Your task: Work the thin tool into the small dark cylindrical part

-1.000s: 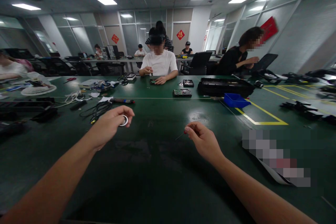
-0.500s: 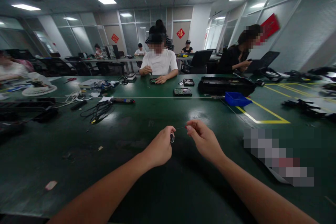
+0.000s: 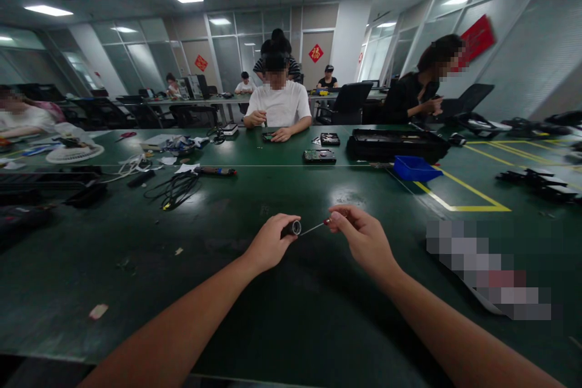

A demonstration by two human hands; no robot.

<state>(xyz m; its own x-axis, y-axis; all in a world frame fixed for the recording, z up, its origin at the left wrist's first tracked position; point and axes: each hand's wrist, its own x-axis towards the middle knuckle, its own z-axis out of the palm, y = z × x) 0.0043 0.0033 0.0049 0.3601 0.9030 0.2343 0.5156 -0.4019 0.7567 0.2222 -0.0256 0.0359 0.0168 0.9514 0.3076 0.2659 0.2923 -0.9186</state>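
Note:
My left hand (image 3: 269, 244) is closed around a small dark cylindrical piece with a metal ring at its end (image 3: 292, 228). My right hand (image 3: 361, 236) pinches a thin screwdriver with a red handle (image 3: 316, 226), whose metal tip points left and meets the ring end of the piece. Both hands hover just above the dark green table (image 3: 282, 315), close together at its middle.
A blue bin (image 3: 414, 168), a long black tray (image 3: 396, 145) and hard drives (image 3: 319, 156) lie further back. Cables (image 3: 175, 188) and tools sit at the left. A person in a white shirt (image 3: 278, 106) works opposite, others sit beyond. Yellow tape lines (image 3: 459, 197) mark the right.
My left hand swung in from the left with the ringed piece to meet my right hand. The piece has turned so its ring end faces the screwdriver tip.

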